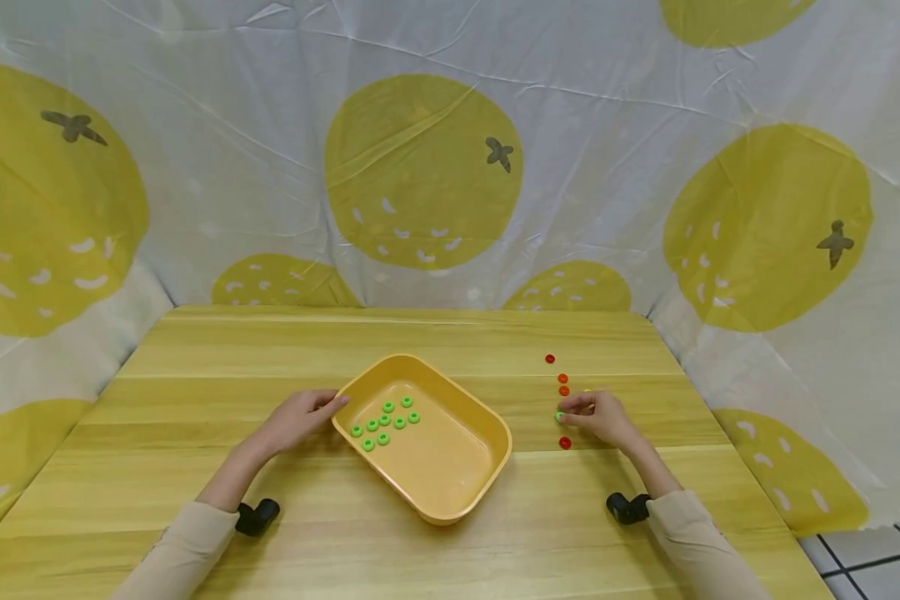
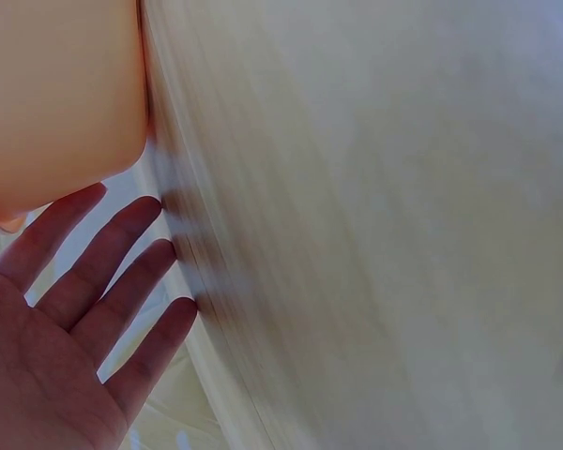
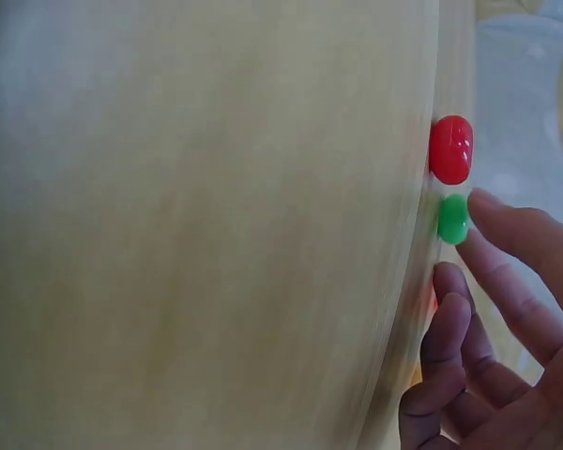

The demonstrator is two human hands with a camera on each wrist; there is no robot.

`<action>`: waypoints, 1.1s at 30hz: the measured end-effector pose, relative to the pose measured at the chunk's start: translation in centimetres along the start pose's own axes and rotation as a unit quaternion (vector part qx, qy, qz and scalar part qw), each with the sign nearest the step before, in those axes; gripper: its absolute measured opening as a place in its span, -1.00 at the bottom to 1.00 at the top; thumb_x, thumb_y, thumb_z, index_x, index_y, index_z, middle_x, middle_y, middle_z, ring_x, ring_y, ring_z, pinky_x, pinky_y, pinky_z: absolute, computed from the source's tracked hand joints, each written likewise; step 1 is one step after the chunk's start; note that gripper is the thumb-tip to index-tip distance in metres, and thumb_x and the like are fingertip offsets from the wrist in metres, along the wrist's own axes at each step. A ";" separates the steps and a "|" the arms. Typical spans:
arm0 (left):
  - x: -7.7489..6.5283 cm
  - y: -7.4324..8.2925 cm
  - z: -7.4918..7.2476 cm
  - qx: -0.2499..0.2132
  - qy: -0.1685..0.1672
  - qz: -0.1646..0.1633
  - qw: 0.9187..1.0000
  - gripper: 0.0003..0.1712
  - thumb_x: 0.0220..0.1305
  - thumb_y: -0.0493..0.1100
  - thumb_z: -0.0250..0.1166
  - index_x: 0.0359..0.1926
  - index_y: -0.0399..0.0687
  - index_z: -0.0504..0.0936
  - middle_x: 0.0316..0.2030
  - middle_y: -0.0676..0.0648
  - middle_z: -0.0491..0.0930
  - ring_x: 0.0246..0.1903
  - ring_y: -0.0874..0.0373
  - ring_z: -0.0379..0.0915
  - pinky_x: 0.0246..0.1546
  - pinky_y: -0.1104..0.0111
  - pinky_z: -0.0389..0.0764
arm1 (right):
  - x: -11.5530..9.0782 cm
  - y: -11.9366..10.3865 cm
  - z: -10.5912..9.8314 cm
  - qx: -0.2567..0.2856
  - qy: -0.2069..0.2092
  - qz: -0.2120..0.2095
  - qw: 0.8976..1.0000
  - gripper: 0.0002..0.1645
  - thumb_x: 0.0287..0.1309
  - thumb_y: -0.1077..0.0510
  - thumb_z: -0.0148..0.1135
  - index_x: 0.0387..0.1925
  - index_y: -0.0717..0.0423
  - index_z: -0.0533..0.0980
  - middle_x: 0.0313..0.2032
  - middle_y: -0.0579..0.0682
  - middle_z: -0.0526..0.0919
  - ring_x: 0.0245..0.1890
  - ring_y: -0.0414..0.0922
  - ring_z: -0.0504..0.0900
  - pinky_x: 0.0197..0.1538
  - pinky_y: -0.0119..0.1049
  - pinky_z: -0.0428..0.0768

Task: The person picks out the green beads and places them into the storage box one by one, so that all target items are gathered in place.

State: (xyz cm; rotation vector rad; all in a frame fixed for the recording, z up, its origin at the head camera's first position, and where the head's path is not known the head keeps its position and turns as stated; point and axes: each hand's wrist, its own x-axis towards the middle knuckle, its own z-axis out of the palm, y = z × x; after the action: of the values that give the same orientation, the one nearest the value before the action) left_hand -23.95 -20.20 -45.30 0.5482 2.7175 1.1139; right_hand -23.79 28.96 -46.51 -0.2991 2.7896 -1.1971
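Observation:
A yellow-orange plastic tray [image 1: 450, 475] stands at an angle on the table, with several small green rings [image 1: 385, 420] at its left end. My left hand [image 1: 300, 419] holds the tray's left corner, thumb at the rim. In the left wrist view, the fingers [image 2: 122, 305] extend beneath and beside the tray's outer wall [image 2: 66, 103]. To the right of the tray, my right hand [image 1: 600, 417] pinches a green ring [image 3: 453, 219] between thumb and index finger, at table level. A red ring [image 1: 565, 443] lies just nearer to me.
Beyond the right hand lie two orange-red rings [image 1: 563, 384] and a farther red ring [image 1: 550, 359]. A yellow piece [image 1: 588, 391] is partly hidden behind that hand. The wooden table [image 1: 270, 346] meets a fruit-patterned cloth [image 1: 420, 167] at its back edge.

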 end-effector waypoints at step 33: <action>0.1 -0.3 0.1 0.004 -0.001 -0.006 1.000 -0.58 0.41 0.14 -0.03 -0.26 -0.01 0.62 -0.41 0.02 0.62 -0.43 0.18 0.39 -0.33 0.33 0.38 | 2.1 -4.4 -1.2 0.143 0.083 0.048 0.985 -0.50 0.15 -0.04 0.27 0.04 0.18 0.54 -0.24 -0.09 0.58 -0.47 -0.30 0.44 -0.49 -0.40 0.35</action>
State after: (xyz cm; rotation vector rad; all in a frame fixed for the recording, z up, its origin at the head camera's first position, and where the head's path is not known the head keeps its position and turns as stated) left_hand -24.09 -20.32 -45.55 0.5335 2.7202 1.1000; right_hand -25.43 26.39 -42.53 -0.0414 2.6745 -1.6392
